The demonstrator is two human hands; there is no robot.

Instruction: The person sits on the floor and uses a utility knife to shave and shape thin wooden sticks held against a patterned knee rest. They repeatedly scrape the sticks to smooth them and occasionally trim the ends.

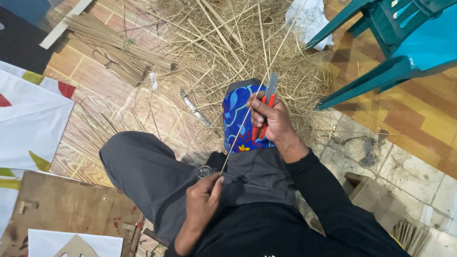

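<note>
Fingers: right hand (271, 121) clamps knife (269, 95) – left hand (202, 200) pinches stick (247, 114).
Done: shavings (247, 43), bundle (114, 47) at 11 o'clock.
Left: this stick – mid-shave, by my reading.

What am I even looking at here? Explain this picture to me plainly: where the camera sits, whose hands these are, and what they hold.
The one camera sits on a person's head and looks down at their lap and the floor. The right hand holds a red-handled cutter with a grey blade. The left hand pinches the near end of a thin stick that runs up past the blade. A blue patterned cloth covers the knee. Ahead lies a pile of straw-like shavings, a bundle of sticks to the left, and a teal chair to the right.
</note>
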